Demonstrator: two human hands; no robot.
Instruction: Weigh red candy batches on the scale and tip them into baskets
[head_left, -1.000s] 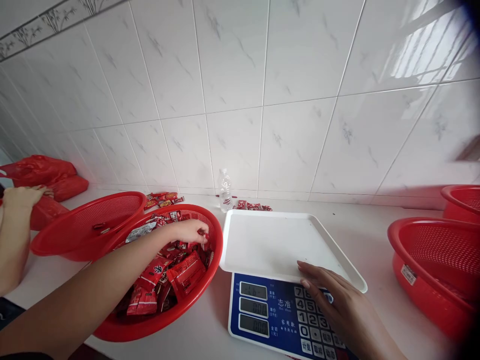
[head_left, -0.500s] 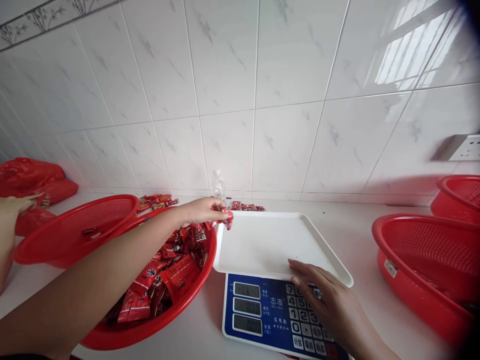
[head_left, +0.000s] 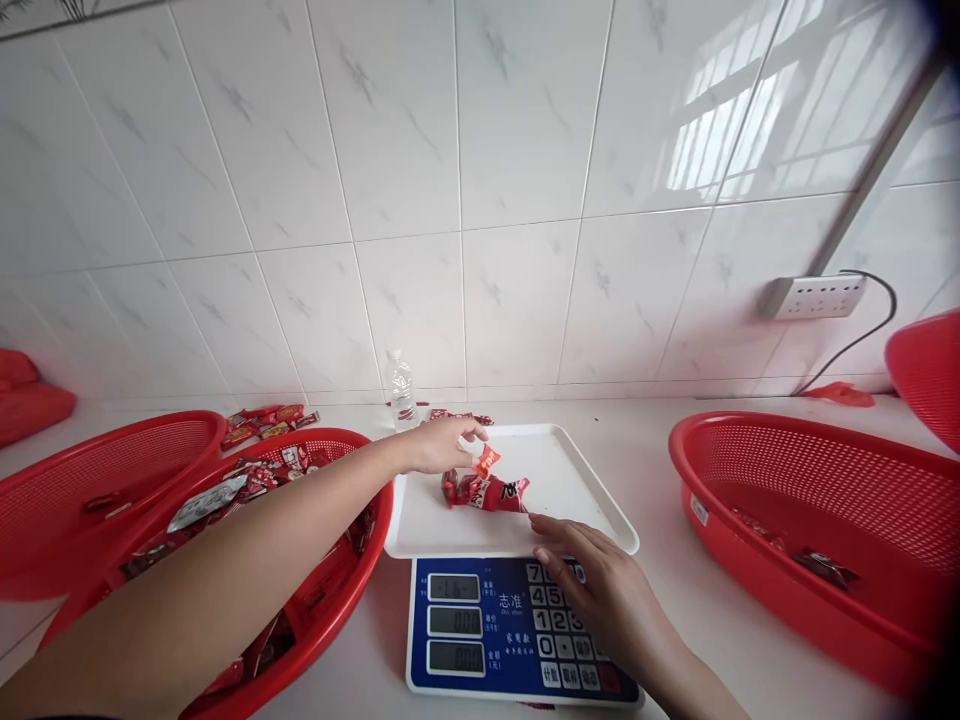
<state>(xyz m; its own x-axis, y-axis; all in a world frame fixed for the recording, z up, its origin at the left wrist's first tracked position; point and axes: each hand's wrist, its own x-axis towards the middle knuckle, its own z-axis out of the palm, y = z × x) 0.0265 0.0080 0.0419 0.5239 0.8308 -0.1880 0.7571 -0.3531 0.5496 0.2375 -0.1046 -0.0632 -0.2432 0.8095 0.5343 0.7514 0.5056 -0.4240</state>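
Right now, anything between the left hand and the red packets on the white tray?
Nothing visible. The left hand is over the white tray, its fingers close to the red packets. The right hand is at the near edge and the clear bottle beyond the far one; neither is between.

Clear plastic bottle near the tile wall, white socket block and black cable farther right

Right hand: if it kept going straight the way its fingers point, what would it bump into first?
Probably the black-lettered packet on the tray, just ahead of the right hand's fingertips. Its height above the tray is hard to judge, so it might pass over.
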